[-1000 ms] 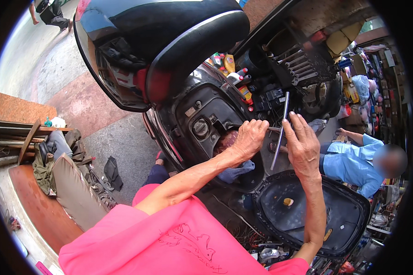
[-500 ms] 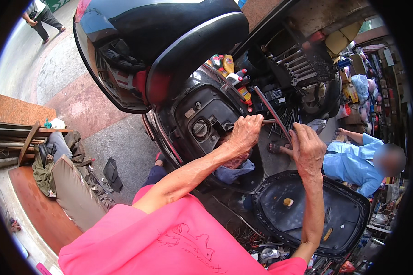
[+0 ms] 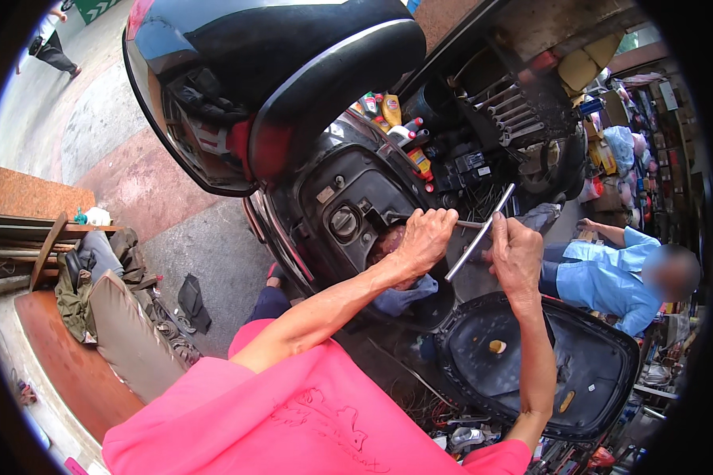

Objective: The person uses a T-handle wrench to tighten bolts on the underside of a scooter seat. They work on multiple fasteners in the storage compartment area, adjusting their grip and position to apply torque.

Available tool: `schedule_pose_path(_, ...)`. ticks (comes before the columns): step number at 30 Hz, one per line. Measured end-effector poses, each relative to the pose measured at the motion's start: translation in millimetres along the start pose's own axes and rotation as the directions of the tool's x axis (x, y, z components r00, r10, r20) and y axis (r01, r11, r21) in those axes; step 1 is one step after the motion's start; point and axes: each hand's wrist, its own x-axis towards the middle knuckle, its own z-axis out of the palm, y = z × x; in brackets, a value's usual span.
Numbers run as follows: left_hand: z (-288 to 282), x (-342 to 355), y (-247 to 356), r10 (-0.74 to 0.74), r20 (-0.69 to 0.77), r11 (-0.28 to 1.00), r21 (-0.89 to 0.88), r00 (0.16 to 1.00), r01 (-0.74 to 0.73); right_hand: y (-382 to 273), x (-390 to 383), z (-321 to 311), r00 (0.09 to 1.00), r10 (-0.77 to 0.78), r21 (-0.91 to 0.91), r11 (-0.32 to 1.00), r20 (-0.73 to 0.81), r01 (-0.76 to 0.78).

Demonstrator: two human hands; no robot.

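A T-handle wrench (image 3: 461, 264) lies across the space in front of me, its bright crossbar slanting beyond the end of the shaft. My left hand (image 3: 426, 241) is closed around the shaft, over the dark rear body of a scooter (image 3: 317, 190). The tool's far end runs down past my fist toward the body and is hidden there. At the crossbar, my right hand (image 3: 516, 257) has its fingers curled against the middle of the bar. Close to my left hand are a round black cap (image 3: 345, 222) and a blue cloth (image 3: 408, 297) in the opening.
The raised seat (image 3: 523, 380), underside up, lies at lower right with small bits on it. A black top case (image 3: 285, 87) rises ahead. Wrenches (image 3: 519, 115), bottles (image 3: 392, 111) and a battery (image 3: 469, 165) stand beyond. A person in blue (image 3: 606, 273) sits at right.
The crossbar has turned, its far end swinging to the right and its near end to the left. My right hand has shifted slightly left along with it; my left hand stays at the shaft.
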Motion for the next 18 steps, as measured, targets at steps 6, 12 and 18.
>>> schedule_pose_path(6,-1.5,0.3,-1.1,0.009,-0.04,1.0,0.011,0.999,-0.009,-1.2,0.3,-9.3,0.554,-0.831,-0.647,0.403,0.038,0.648)
schedule_pose_path(12,5.1,11.1,-4.3,0.056,-0.029,0.998,-0.034,0.998,-0.057,5.9,7.8,-0.5,0.936,-0.337,-0.385,0.854,0.101,0.349)
schedule_pose_path(18,6.9,10.1,-0.4,0.01,-0.048,0.999,-0.051,0.999,-0.012,4.0,7.0,6.6,1.0,0.003,0.155,0.988,0.006,-0.004)
